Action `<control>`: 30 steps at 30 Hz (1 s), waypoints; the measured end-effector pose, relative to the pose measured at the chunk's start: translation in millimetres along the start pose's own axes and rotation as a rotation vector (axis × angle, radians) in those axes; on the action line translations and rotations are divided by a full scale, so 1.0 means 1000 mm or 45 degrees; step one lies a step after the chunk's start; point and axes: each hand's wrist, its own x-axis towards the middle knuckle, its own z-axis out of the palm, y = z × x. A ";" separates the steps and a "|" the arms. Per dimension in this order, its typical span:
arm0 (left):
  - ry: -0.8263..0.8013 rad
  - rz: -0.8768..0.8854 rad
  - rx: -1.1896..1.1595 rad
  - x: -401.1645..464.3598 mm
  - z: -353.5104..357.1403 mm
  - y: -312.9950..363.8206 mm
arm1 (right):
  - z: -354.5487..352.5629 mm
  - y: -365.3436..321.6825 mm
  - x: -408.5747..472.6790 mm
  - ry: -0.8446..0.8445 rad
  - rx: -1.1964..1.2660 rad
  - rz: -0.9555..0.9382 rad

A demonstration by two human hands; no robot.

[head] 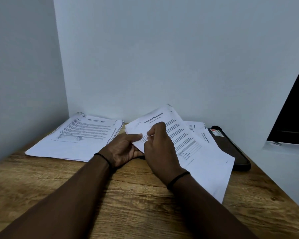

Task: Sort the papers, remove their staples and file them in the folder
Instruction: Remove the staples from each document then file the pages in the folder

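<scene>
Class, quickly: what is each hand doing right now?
Left hand: holds the internship document from beneath, thumb on top.
Right hand: fingers pinch the same document's left edge.

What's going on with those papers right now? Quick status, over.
Both hands on the internship document: left hand grips its near corner, right hand pinches the same spot. Sorted stack at left. Folder partly under loose sheets.

- A brown wood-grain tabletop fills the lower half of the frame.
- Plain pale blue-grey walls meet in a corner at the upper left — they take up the whole upper half.
- A dark rectangular panel leans in at the right edge.
</scene>
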 end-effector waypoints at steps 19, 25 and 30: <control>0.080 0.679 0.294 -0.073 0.081 0.106 | -0.122 -0.007 0.032 0.094 0.880 0.340; 0.104 0.773 0.449 -0.098 0.106 0.125 | -0.146 -0.056 0.023 0.423 0.853 0.148; 0.161 0.675 0.515 -0.103 0.095 0.089 | -0.135 -0.041 -0.002 0.305 0.871 0.284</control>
